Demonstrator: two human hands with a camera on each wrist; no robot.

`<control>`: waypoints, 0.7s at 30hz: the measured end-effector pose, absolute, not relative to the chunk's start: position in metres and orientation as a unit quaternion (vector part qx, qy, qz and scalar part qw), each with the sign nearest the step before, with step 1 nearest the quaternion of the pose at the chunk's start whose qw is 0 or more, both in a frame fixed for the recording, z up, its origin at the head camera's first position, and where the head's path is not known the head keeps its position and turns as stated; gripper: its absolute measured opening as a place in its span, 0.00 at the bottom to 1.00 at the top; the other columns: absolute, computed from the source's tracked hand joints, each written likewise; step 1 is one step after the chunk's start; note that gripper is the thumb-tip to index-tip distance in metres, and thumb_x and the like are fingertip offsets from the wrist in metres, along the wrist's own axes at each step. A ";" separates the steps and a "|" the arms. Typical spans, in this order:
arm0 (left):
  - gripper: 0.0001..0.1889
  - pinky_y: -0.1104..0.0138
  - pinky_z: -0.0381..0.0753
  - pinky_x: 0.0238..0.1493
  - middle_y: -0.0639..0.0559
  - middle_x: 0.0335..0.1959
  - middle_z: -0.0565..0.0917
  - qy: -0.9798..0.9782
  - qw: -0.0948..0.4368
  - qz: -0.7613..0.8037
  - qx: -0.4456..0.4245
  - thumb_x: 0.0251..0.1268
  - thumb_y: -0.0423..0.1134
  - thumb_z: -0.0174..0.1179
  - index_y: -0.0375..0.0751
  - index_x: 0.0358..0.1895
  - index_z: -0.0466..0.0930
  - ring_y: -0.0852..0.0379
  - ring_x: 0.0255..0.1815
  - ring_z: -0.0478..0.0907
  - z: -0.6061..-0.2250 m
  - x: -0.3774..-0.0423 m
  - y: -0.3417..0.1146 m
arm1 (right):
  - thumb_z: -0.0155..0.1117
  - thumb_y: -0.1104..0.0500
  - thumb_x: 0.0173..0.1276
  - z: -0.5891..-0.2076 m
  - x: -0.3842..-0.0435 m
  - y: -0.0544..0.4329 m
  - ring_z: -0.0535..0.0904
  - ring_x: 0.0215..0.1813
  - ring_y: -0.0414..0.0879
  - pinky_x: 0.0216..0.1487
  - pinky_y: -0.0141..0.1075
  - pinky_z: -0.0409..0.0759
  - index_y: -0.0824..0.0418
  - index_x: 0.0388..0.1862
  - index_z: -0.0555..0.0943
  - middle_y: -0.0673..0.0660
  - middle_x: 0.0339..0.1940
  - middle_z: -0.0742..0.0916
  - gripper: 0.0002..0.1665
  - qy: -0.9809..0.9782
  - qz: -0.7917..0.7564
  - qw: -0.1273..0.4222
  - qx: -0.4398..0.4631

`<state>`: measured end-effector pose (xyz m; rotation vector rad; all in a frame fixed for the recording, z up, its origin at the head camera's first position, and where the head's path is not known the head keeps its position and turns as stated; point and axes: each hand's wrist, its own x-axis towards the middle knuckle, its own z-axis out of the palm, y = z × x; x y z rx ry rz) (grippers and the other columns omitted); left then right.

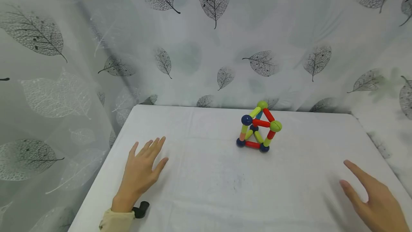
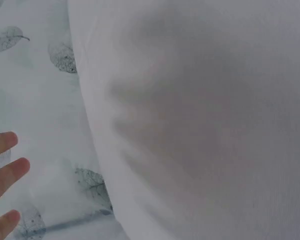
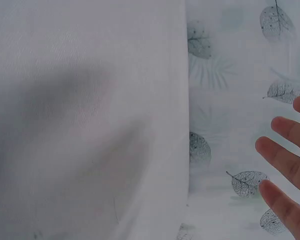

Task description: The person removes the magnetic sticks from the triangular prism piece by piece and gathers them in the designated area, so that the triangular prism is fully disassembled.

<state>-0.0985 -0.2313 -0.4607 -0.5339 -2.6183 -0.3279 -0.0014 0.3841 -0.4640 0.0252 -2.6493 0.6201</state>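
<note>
A frame built of coloured rods and balls (image 1: 252,144) stands on the white-covered table (image 1: 206,189), right of centre toward the back. Its rods are red, yellow-green, blue and orange; the balls are dark blue and lime green. My left hand (image 1: 140,173) hovers over the table's left side, fingers spread and holding nothing. Over the right side is my right hand (image 1: 374,198), partly cut off by the frame edge, its thumb and index finger apart. Both hands are well away from the frame. Each wrist view shows bare fingertips and hand shadows on the cloth.
A pale curtain (image 1: 193,63) printed with grey leaves hangs behind the table and along its sides. A black wrist camera (image 1: 141,209) sits at my left wrist, beside a cream sleeve (image 1: 117,220). The table's back edge runs just behind the rod frame.
</note>
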 end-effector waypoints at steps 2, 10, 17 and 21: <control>0.33 0.33 0.62 0.74 0.45 0.68 0.83 -0.945 0.226 -0.141 -0.188 0.73 0.51 0.63 0.50 0.78 0.69 0.38 0.66 0.82 -0.463 -0.098 -0.225 | 0.67 0.54 0.75 -0.465 -0.001 0.377 0.50 0.66 0.03 0.66 0.06 0.41 0.43 0.80 0.70 0.31 0.78 0.70 0.36 -0.946 0.247 0.208 -0.018; 0.30 0.33 0.67 0.71 0.44 0.60 0.88 -0.940 0.217 -0.212 -0.153 0.70 0.46 0.67 0.49 0.74 0.75 0.42 0.61 0.85 -0.476 -0.089 -0.198 | 0.66 0.58 0.77 -0.466 -0.005 0.351 0.64 0.59 0.05 0.56 0.06 0.53 0.43 0.76 0.75 0.12 0.60 0.75 0.30 -0.916 0.345 0.198 -0.049; 0.27 0.36 0.69 0.71 0.45 0.61 0.87 -0.926 0.209 -0.282 -0.136 0.73 0.44 0.66 0.46 0.73 0.76 0.43 0.63 0.84 -0.477 -0.091 -0.182 | 0.63 0.61 0.78 -0.467 -0.009 0.336 0.72 0.61 0.11 0.57 0.07 0.61 0.49 0.76 0.74 0.22 0.61 0.81 0.30 -0.899 0.398 0.178 -0.029; 0.26 0.42 0.75 0.68 0.48 0.60 0.88 -0.916 0.194 -0.323 -0.135 0.74 0.42 0.65 0.46 0.72 0.76 0.44 0.62 0.84 -0.478 -0.093 -0.172 | 0.61 0.65 0.78 -0.465 -0.010 0.325 0.78 0.64 0.20 0.60 0.11 0.69 0.54 0.76 0.74 0.31 0.64 0.84 0.29 -0.879 0.441 0.178 -0.033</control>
